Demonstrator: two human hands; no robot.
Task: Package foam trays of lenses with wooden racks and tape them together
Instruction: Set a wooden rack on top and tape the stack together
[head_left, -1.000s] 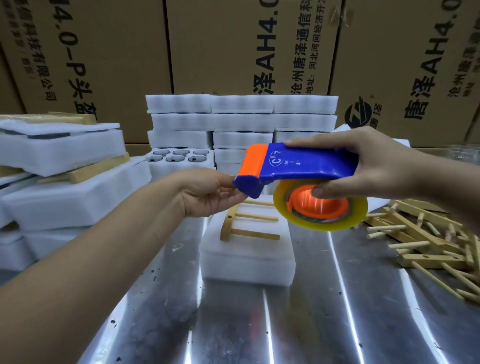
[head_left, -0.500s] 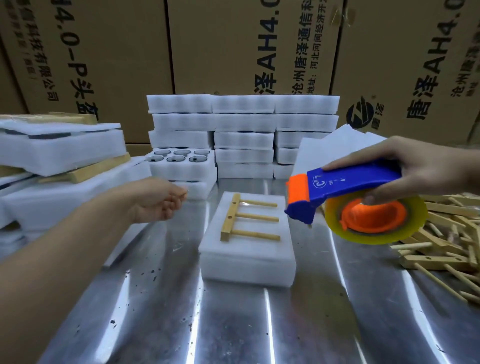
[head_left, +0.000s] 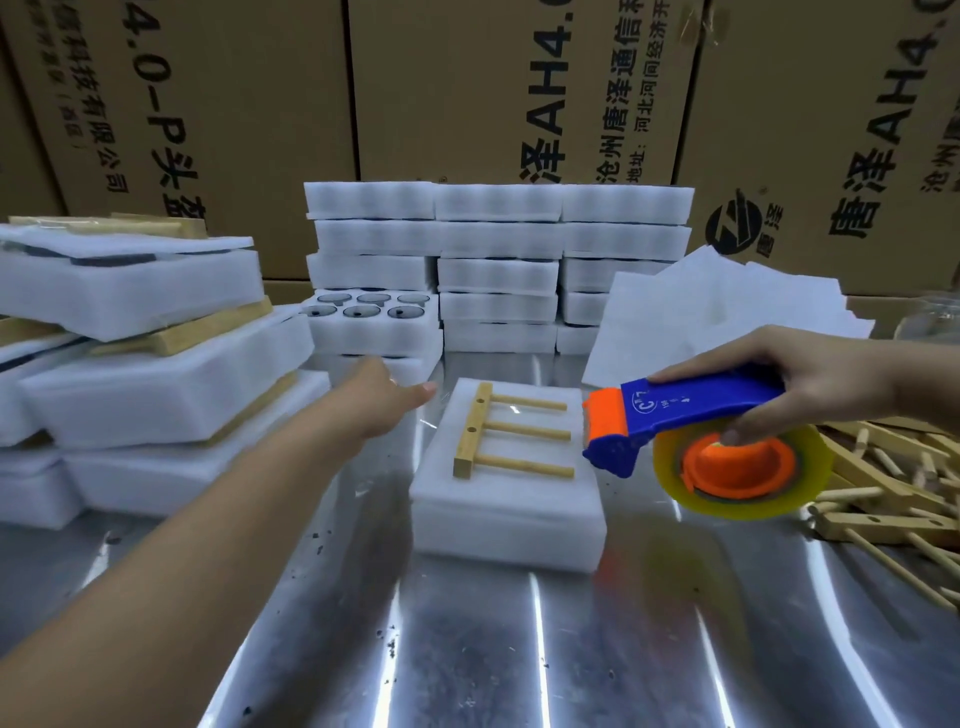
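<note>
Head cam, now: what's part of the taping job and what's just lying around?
In use: foam block with rack on top; tape dispenser, gripped by right hand; left hand at the block's left edge.
Lying about: foam stacks at back; open lens tray; bundles on left; loose racks on right; foam sheets; cartons.

Bright, even light from overhead. The steel desk (head_left: 467, 649) throws back long white streaks of glare. Shadows are soft. The edges bow outward, and the white foam stacks (head_left: 498, 239) look washed-out.
</note>
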